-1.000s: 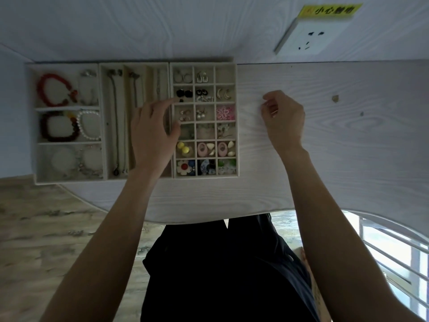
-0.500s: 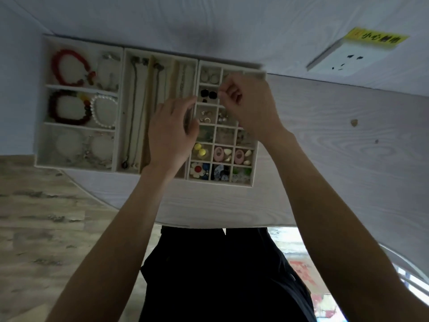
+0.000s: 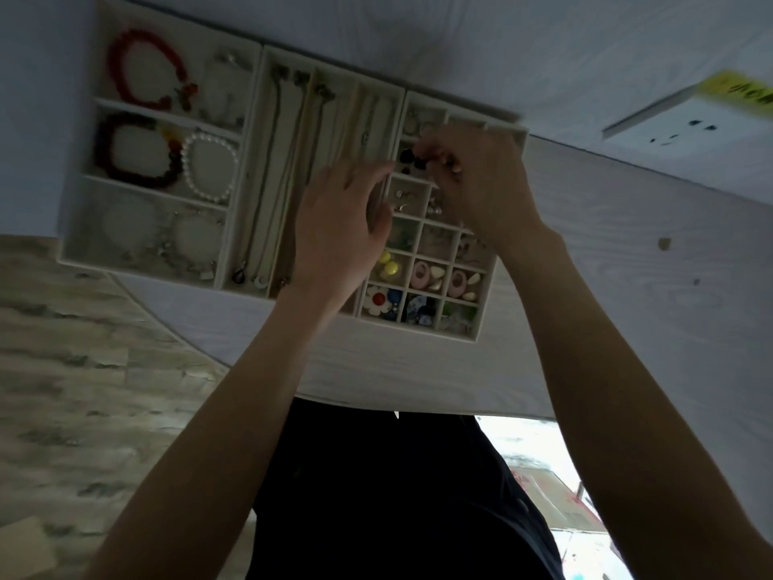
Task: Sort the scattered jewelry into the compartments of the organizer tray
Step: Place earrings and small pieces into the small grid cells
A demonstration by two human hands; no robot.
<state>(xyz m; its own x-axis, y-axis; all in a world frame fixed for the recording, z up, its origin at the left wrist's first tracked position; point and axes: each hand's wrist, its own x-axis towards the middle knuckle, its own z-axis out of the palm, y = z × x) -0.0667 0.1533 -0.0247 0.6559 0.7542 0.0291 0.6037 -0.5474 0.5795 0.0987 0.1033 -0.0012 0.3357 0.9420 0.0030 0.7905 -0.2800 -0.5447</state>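
A cream organizer tray lies on the white table, pushed against the wall. Its left part holds a red bracelet, a dark bead bracelet and a pearl bracelet. Several necklaces lie in the long middle slots. The right grid holds small earrings, among them yellow ones and a flower piece. My left hand rests on the divider between the necklace slots and the grid, fingers fairly straight. My right hand hovers over the grid's upper cells, fingertips pinching a small earring beside the black earrings; the pinched piece is mostly hidden.
A white wall socket with a yellow label sits on the wall at the upper right. The table stretches right of the tray, with a small speck on it. Wood-pattern floor lies beyond the table's curved near edge.
My right hand has moved left from the bare table to over the grid's upper cells, still pinched. My left hand stays on the tray. The view has tilted and swung.
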